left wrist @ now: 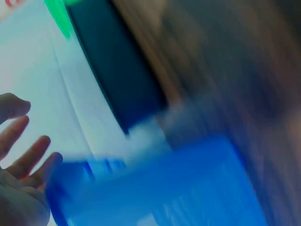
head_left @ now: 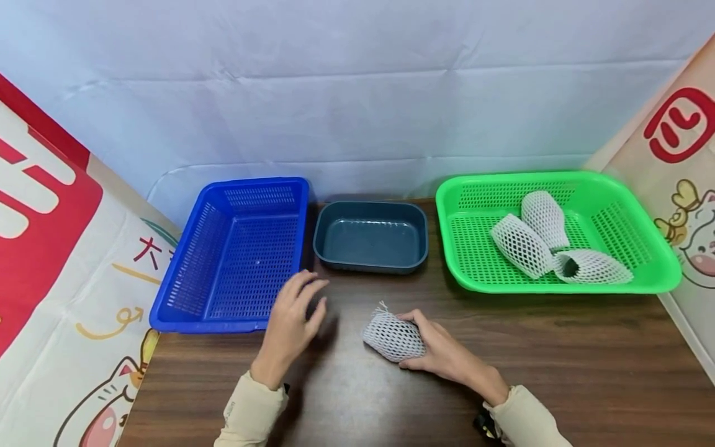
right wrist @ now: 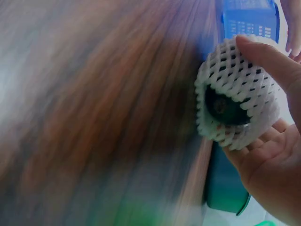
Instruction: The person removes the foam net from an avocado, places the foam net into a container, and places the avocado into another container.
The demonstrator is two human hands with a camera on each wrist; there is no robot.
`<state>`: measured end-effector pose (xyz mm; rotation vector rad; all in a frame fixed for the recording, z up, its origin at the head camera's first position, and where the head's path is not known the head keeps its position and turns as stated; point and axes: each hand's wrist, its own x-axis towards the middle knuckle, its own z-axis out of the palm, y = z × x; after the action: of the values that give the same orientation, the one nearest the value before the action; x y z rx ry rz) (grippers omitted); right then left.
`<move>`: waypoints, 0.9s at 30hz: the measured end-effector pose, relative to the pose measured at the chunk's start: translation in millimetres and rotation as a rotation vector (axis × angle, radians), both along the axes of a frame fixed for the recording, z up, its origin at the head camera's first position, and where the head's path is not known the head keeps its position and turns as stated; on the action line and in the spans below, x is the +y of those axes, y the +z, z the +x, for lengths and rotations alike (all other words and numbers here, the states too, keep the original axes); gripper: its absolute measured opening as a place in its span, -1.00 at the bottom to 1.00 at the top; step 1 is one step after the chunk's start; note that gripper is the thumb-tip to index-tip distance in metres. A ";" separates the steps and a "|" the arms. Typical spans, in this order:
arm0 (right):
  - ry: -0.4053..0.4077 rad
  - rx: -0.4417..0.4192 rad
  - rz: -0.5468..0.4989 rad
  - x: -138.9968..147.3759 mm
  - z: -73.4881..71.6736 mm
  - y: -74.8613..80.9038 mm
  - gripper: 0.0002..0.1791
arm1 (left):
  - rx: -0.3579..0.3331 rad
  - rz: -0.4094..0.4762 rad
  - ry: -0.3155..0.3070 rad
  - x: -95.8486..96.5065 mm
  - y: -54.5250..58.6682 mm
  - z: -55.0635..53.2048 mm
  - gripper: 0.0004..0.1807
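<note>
In the head view my right hand [head_left: 441, 347] grips a white foam fruit net [head_left: 393, 336] over the middle of the table, its frayed end pointing away. The right wrist view looks into the net's opening, where a dark, rounded fruit [right wrist: 223, 106] shows; the mesh covers the rest of it. My left hand [head_left: 293, 320] hovers by the front right corner of the blue basket [head_left: 223, 326], fingers loosely bent and apart. Nothing is between those fingers in the left wrist view, which is blurred.
A dark blue-green tray [head_left: 371, 268] stands at the back, between the blue basket and a green basket [head_left: 558, 288]. Inside the green basket lie three white foam nets [head_left: 522, 245]. A white cloth backdrop [head_left: 357, 118] closes off the far side of the wooden table [head_left: 357, 410].
</note>
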<state>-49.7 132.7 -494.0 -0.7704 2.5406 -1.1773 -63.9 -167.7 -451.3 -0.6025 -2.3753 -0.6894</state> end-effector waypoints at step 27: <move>-0.001 -0.012 -0.102 22.3 -7.2 -10.7 -0.38 | -0.804 0.126 -0.306 47.6 -37.4 15.9 -0.72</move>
<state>-56.9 155.0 -504.7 -0.7823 2.4884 -1.3160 -48.0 -120.1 -488.7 -0.7371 -2.9470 -1.4198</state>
